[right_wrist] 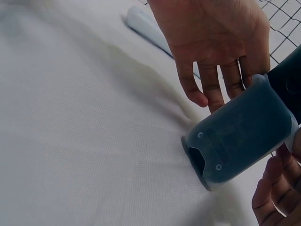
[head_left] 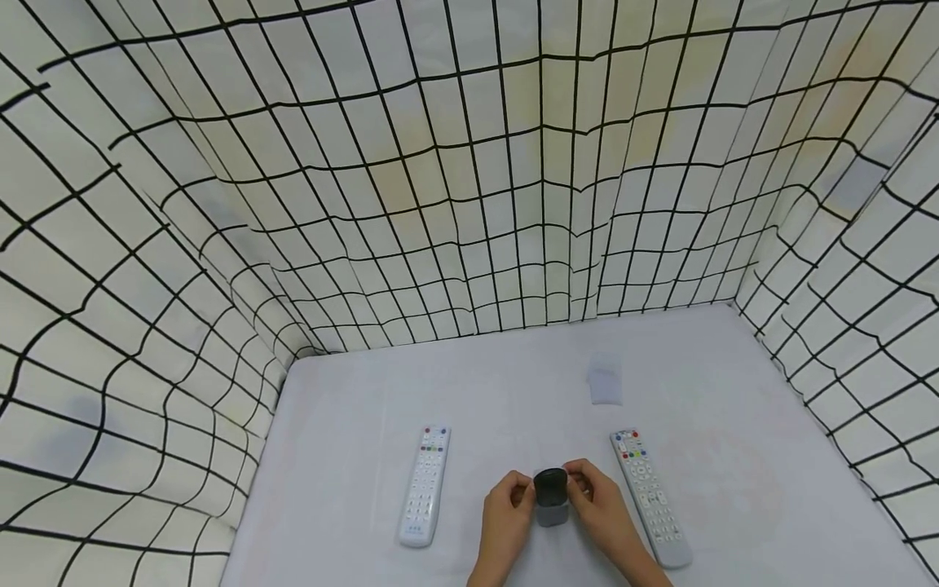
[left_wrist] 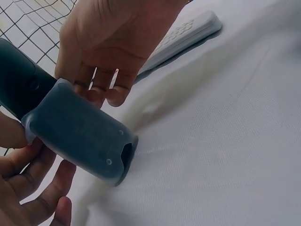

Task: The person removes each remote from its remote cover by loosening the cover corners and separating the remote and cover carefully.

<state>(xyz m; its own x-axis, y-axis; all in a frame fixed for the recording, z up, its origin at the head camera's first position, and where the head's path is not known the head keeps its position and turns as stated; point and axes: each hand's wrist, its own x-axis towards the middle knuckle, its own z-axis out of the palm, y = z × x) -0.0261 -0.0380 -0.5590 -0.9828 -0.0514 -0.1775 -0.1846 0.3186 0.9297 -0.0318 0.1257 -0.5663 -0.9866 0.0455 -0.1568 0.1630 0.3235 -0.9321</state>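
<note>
A black device with a rounded top stands upright, its lower part inside a translucent grey sleeve. What kind of device it is cannot be told. My left hand pinches the sleeve's upper edge on one side; my right hand pinches the opposite edge. Seen from the left wrist, the sleeve has a notch at its base and two small ring marks, and the dark body sticks out above it. In the right wrist view the sleeve's base touches or nearly touches the tablecloth.
One white remote control lies to the left of the hands, and another remote control to the right. Farther back is a small clear packet. The white-covered table is bordered by black-and-white checked cloth walls.
</note>
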